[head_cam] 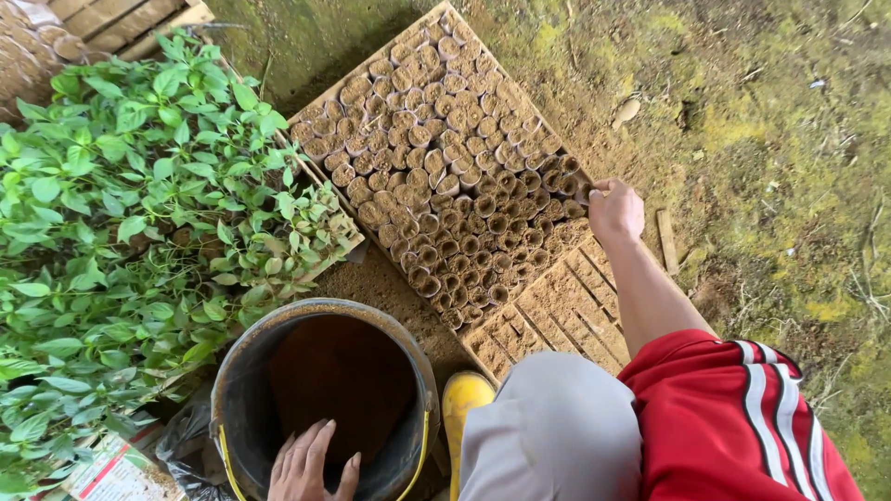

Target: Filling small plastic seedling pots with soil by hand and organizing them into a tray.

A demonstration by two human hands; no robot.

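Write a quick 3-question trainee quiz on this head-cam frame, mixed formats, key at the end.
1. True or false: the left hand rests inside the dark bucket with its fingers spread.
2. Multiple choice: what does the right hand touch? A) the leafy seedlings B) the edge of the block of small soil-filled pots C) the yellow boot
3. Fill in: the part of the wooden slatted tray nearest the person holds no ____.

Key
1. True.
2. B. The hand is at the pots' right edge; the leafy seedlings are far to the left and the yellow boot is beside the bucket.
3. pots
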